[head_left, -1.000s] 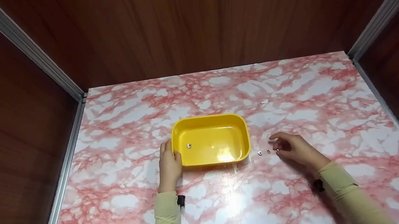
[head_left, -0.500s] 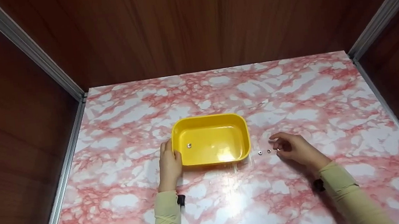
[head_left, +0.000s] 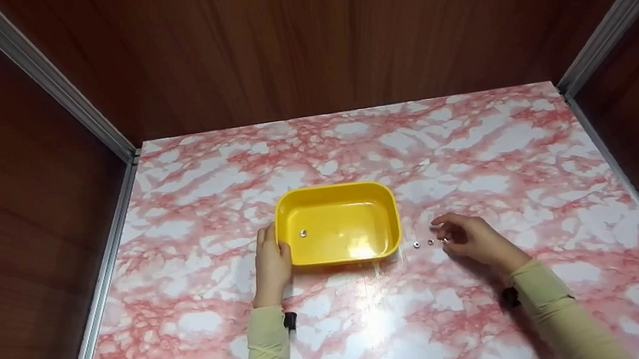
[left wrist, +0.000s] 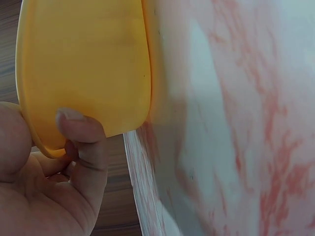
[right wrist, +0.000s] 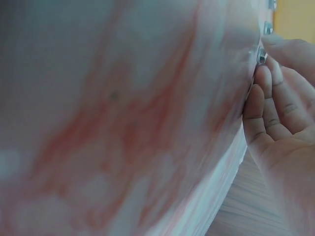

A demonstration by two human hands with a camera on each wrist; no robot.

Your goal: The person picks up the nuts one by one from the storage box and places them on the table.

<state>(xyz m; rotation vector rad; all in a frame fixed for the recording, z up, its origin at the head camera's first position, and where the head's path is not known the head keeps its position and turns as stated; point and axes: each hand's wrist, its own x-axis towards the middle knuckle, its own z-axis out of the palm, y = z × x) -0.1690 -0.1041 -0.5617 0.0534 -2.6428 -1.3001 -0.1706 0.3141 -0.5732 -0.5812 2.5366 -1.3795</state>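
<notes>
A yellow plastic tub point(head_left: 332, 186) stands on the table, one small metal nut point(head_left: 303, 233) lying on its floor near the left end. My left hand point(head_left: 272, 267) grips the tub's left end, thumb over the near corner of the rim and fingers along the outside, as the left wrist view point(left wrist: 81, 130) also bears out. To the tub's right, my right hand point(head_left: 476, 239) has thumb and fingertips around a nut point(right wrist: 261, 55) at the table surface. Two more nuts, one nearer the tub point(head_left: 416, 245) and one nearer the hand point(head_left: 431, 242), lie in line with it.
The pink-and-white marbled table point(head_left: 351, 139) is bounded by dark wood panels point(head_left: 302, 35) at the back and both sides, with grey metal rails point(head_left: 100, 130) along the corners. Black bands point(head_left: 290, 321) sit at both wrists.
</notes>
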